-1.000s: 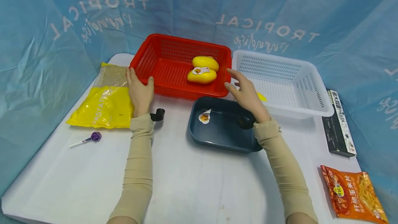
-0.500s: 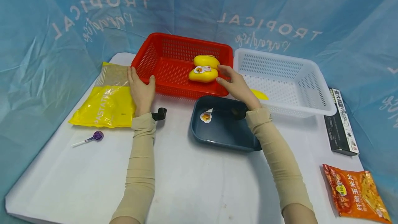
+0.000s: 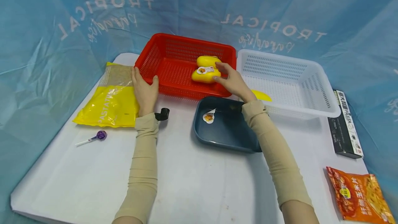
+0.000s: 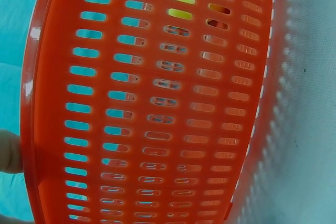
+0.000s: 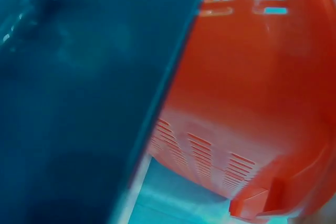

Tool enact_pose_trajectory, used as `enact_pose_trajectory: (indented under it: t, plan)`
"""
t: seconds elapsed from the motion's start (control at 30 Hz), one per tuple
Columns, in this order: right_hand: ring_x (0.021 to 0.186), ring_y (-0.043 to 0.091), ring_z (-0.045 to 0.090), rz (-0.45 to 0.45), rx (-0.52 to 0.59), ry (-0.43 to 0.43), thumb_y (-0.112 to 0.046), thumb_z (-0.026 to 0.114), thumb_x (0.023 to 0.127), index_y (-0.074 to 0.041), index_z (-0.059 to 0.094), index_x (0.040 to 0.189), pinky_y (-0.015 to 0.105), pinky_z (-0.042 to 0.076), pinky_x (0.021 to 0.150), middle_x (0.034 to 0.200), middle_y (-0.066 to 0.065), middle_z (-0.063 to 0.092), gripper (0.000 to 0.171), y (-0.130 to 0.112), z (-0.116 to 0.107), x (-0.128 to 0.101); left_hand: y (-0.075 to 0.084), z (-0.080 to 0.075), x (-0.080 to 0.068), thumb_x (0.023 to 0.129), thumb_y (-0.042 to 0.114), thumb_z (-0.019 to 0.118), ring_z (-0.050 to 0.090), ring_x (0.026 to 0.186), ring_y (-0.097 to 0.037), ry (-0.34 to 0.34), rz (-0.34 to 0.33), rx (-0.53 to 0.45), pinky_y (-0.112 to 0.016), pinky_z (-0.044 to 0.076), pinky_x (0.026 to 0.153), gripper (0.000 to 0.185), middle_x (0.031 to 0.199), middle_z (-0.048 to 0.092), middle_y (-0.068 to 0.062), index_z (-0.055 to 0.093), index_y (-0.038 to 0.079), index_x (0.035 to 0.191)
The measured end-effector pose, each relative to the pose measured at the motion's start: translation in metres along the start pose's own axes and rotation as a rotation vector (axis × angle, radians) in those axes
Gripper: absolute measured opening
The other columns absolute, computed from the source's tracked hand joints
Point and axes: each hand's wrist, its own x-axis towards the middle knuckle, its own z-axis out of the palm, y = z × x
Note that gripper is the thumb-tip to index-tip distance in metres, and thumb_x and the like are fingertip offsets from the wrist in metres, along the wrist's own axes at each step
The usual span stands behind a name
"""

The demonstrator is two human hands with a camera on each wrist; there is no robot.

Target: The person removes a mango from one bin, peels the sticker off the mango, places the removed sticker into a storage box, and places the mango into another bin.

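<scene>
Yellow fruits [image 3: 203, 76]: two, one behind the other, in the red basket [image 3: 183, 91], toward its right end.
Orange bag [image 3: 360, 196]: on the counter [image 3: 192, 189], near right.
Lollipop [image 3: 101, 134]: purple top, white stick, on the left.
Blue tray [image 3: 228, 127]: in front of the red basket, a sticker inside.
Yellow bag [image 3: 109, 108]: left of the left hand.
Left hand [image 3: 145, 92]: at the basket's near left corner, fingers and thumb apart.
Right hand [image 3: 233, 80]: by the front fruit's right end, fingers and thumb apart; can't tell if they touch it.
White basket [image 3: 280, 108]: right of the red one.
Curtain [image 3: 199, 6]: blue, at the back.
</scene>
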Motion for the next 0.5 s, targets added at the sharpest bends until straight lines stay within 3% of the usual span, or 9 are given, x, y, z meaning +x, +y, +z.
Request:
enact_pose_trajectory:
  t: [0.5]
  plan:
    - [0.140, 0.027, 0.037, 0.106, -0.166, -0.229, -0.035, 0.059, 0.093, -0.016, 0.034, 0.150, 0.046, 0.032, 0.116, 0.153, 0.007, 0.039, 0.065, -0.015, -0.008, 0.027, 0.001, -0.002, 0.000, 0.094, 0.031, 0.056, 0.019, 0.150, -0.026, -0.020, -0.006, 0.001, -0.038, 0.018, 0.123, 0.078, 0.165, 0.007, -0.006, 0.015, 0.005, 0.155]
